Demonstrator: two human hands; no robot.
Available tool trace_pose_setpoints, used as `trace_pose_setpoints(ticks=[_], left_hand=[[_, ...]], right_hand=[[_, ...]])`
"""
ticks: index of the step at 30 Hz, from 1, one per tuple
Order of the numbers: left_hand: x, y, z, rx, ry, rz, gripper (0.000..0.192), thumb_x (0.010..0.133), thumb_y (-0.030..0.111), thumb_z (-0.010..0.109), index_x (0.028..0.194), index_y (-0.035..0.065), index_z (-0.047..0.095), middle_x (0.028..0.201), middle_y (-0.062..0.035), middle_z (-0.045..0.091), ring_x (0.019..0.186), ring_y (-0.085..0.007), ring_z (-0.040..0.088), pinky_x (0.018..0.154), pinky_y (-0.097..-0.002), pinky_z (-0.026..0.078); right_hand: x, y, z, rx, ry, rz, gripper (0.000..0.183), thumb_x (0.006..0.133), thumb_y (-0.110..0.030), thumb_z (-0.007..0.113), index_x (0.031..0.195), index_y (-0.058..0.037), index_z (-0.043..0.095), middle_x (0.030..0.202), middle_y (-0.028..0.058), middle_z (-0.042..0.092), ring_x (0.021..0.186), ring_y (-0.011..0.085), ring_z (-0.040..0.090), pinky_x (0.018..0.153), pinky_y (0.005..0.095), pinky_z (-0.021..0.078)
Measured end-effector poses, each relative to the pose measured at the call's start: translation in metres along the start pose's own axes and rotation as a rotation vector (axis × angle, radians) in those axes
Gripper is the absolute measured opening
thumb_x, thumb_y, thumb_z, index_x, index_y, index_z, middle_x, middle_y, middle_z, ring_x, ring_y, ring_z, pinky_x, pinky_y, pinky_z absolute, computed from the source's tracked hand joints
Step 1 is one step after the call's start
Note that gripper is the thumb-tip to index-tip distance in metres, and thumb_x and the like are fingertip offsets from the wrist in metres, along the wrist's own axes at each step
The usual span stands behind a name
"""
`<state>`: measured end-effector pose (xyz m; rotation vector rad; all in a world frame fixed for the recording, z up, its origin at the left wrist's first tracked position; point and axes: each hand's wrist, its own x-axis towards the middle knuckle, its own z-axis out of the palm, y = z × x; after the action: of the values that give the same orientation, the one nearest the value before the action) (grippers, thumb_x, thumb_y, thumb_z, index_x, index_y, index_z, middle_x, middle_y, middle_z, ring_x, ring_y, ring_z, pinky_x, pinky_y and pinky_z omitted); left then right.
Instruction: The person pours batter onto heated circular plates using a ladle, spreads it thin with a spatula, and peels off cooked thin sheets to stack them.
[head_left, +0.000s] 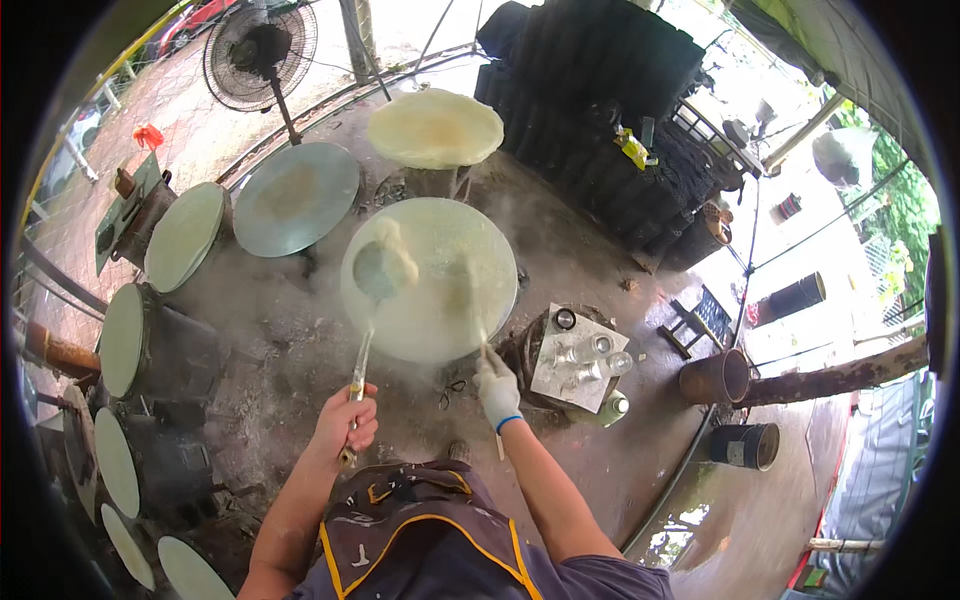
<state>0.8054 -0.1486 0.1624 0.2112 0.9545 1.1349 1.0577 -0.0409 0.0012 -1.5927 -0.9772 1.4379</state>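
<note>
Steam rises over a large round griddle (442, 315) coated with a thin pale layer. My bare left hand (346, 422) is closed around the long handle of a ladle (376, 270), whose round head is over the griddle's left part, beside a thicker pale patch. In a white glove with a blue cuff, my right hand (498, 390) grips a thin stick-like tool (480, 315); its far part reaches over the griddle, blurred by steam, and its lower end shows below the glove. Behind stands another round griddle with a pale sheet (435, 127), browned in the middle.
More round griddles (296, 199) curve around the left side. A pedestal fan (259, 56) stands at the back left. Glass jars (592, 347) stand on a small board-topped stand at the right, with a bottle beside it. Beyond are a dark stack (585, 82), a small chair (701, 319) and metal drums (712, 376).
</note>
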Motion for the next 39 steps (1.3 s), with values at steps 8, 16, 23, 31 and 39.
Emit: trace_pose_setpoints(ticks=[8, 16, 23, 31, 39], left_hand=[[-0.001, 0.055, -0.019, -0.214, 0.1, -0.125, 0.012, 0.093, 0.005, 0.048, 0.103, 0.0009, 0.052, 0.067, -0.0007, 0.043, 0.043, -0.0047, 0.036, 0.035, -0.02, 0.031], [0.083, 0.227, -0.074, 0.271, -0.008, 0.252, 0.021, 0.088, 0.004, 0.048, 0.109, 0.001, 0.045, 0.068, -0.0035, 0.045, 0.04, -0.0081, 0.039, 0.034, -0.0245, 0.033], [0.283, 0.333, -0.217, 0.789, 0.061, 0.282, 0.028, 0.085, 0.008, 0.051, 0.11, -0.0009, 0.045, 0.062, -0.0056, 0.047, 0.04, -0.0137, 0.045, 0.036, -0.0288, 0.036], [0.365, 0.394, -0.298, 1.526, 0.158, 0.329, 0.034, 0.084, 0.011, 0.05, 0.116, -0.0002, 0.047, 0.103, -0.0304, 0.061, 0.099, -0.0488, 0.057, 0.085, -0.0519, 0.045], [0.361, 0.462, -0.35, 1.66, 0.177, 0.414, 0.03, 0.086, 0.009, 0.048, 0.116, 0.0056, 0.047, 0.102, -0.0264, 0.062, 0.095, -0.0457, 0.06, 0.08, -0.0525, 0.047]], right_hand=[[0.008, -0.011, 0.025, -0.042, -0.159, 0.144, 0.042, 0.095, -0.023, 0.055, 0.136, -0.0145, 0.054, 0.082, 0.0058, 0.064, 0.068, 0.0084, 0.055, 0.059, 0.024, 0.0451], [0.066, -0.072, 0.167, 0.137, -0.179, 0.083, 0.052, 0.096, -0.024, 0.056, 0.145, -0.0147, 0.041, 0.074, -0.0041, 0.053, 0.053, 0.0038, 0.042, 0.044, 0.0204, 0.0348], [0.1, -0.123, 0.382, 0.342, 0.013, 0.185, 0.044, 0.099, -0.02, 0.05, 0.143, -0.0232, 0.046, 0.077, -0.0057, 0.052, 0.059, 0.0007, 0.04, 0.046, 0.0179, 0.0336], [0.143, -0.12, 0.498, -0.509, 0.26, -0.173, 0.044, 0.096, -0.029, 0.052, 0.139, -0.0159, 0.05, 0.12, 0.0185, 0.062, 0.103, 0.0253, 0.063, 0.089, 0.0325, 0.0472], [0.199, -0.124, 0.531, 0.072, 0.08, 0.061, 0.044, 0.094, -0.02, 0.051, 0.136, -0.0072, 0.051, 0.124, 0.0094, 0.063, 0.109, 0.0172, 0.06, 0.091, 0.0272, 0.0454]])
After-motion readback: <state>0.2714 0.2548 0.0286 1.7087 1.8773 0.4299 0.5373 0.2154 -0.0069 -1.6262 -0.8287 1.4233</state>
